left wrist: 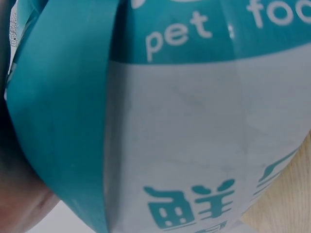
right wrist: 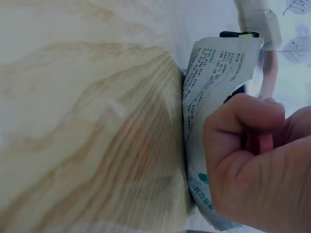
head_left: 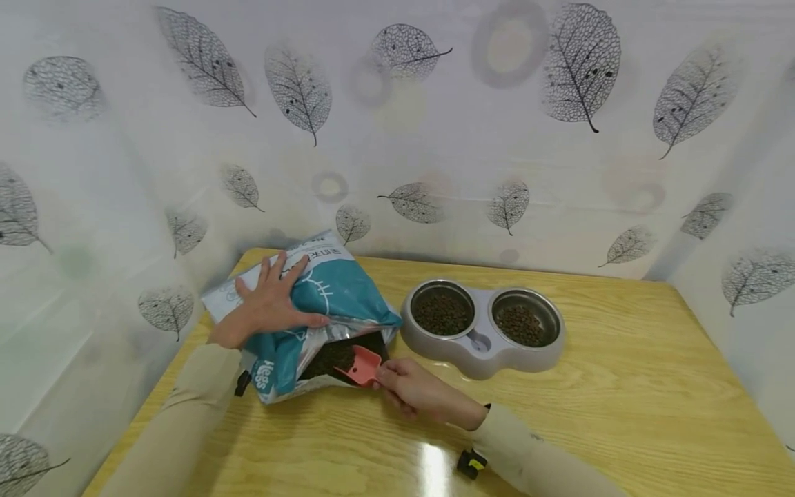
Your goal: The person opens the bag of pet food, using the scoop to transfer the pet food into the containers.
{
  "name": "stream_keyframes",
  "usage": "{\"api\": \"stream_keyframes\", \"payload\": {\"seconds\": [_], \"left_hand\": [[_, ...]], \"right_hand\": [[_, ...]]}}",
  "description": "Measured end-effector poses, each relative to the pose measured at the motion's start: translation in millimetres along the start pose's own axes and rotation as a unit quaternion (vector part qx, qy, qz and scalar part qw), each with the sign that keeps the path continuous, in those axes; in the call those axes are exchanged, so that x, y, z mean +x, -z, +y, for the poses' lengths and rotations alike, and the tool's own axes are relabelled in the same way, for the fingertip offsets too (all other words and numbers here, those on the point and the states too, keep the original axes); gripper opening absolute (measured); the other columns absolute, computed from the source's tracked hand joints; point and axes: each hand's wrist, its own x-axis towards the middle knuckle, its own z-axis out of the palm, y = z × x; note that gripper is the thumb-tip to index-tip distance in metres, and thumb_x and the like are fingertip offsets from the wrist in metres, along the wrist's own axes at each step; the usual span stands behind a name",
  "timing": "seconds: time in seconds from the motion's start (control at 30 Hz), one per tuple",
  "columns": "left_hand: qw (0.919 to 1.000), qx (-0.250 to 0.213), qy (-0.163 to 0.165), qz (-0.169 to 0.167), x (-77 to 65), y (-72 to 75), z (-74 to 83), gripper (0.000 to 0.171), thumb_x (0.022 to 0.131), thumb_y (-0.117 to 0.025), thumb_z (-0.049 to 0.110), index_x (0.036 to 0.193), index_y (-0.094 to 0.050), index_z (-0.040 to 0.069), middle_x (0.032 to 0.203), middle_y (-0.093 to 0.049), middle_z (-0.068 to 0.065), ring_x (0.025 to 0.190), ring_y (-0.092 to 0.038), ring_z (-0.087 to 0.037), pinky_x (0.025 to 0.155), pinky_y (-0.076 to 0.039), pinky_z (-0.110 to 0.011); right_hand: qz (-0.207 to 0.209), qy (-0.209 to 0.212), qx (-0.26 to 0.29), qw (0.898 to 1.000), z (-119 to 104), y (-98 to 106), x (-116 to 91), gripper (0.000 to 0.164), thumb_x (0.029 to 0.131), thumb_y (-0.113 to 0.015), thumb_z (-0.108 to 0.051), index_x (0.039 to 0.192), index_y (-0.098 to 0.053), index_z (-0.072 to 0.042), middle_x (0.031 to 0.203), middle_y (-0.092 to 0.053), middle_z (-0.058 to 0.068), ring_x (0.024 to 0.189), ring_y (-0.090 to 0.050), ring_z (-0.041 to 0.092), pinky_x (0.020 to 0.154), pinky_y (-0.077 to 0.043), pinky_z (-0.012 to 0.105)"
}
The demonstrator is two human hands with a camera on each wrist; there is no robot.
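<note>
A teal and white pet food bag (head_left: 348, 290) lies on its side at the table's left, its mouth facing front right with brown kibble (head_left: 332, 357) inside. My left hand (head_left: 270, 304) rests on top of the bag with fingers spread. My right hand (head_left: 413, 390) grips the handle of a coral-pink scoop (head_left: 365, 366), whose head is at the bag's mouth over the kibble. In the right wrist view, the right hand (right wrist: 252, 160) curls round the scoop's handle (right wrist: 260, 141) beside the bag's printed underside (right wrist: 214, 73). Bag printing (left wrist: 180, 121) fills most of the left wrist view.
Right of the bag stands a grey double bowl feeder (head_left: 481, 359). Kibble lies in its left bowl (head_left: 442, 314) and right bowl (head_left: 520, 324). A leaf-printed curtain (head_left: 397, 159) rises behind the wooden table (head_left: 646, 386) and along its sides.
</note>
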Motion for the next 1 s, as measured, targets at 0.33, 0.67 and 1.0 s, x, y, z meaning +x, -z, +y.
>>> {"api": "stream_keyframes", "payload": {"seconds": [0.33,0.67,1.0], "left_hand": [[1.0,-0.001,0.001,-0.003,-1.5,0.3,1.5,0.13,0.073,-0.07,0.082,0.167,-0.004,0.021,0.171,0.008,-0.025,0.154,0.012,-0.056,0.101,0.007,-0.092],[1.0,-0.005,-0.002,0.002,-1.6,-1.0,1.1,0.128,0.074,-0.071,0.08,0.167,-0.005,0.021,0.171,0.007,-0.025,0.154,0.012,-0.056,0.101,0.006,-0.092],[1.0,-0.005,-0.001,0.003,-1.9,1.0,3.5,0.128,0.074,-0.071,0.08,0.167,-0.006,0.02,0.171,0.005,-0.026,0.154,0.01,-0.056,0.102,0.005,-0.092]], "right_hand": [[-0.016,-0.001,0.032,0.999,2.7,8.6,-13.9,0.033,0.111,-0.041,-0.022,0.103,-0.058,0.006,0.064,-0.047,-0.003,0.05,-0.036,0.007,0.044,-0.029,0.021],[-0.029,0.041,0.091,0.995,6.5,12.9,-13.2,0.046,0.112,-0.041,-0.034,0.109,-0.052,0.01,0.067,-0.048,-0.005,0.053,-0.039,0.006,0.047,-0.034,0.022],[-0.02,0.078,0.09,0.993,3.4,17.8,-18.6,0.048,0.112,-0.041,-0.034,0.11,-0.049,0.013,0.067,-0.049,-0.004,0.053,-0.039,0.006,0.048,-0.032,0.023]]}}
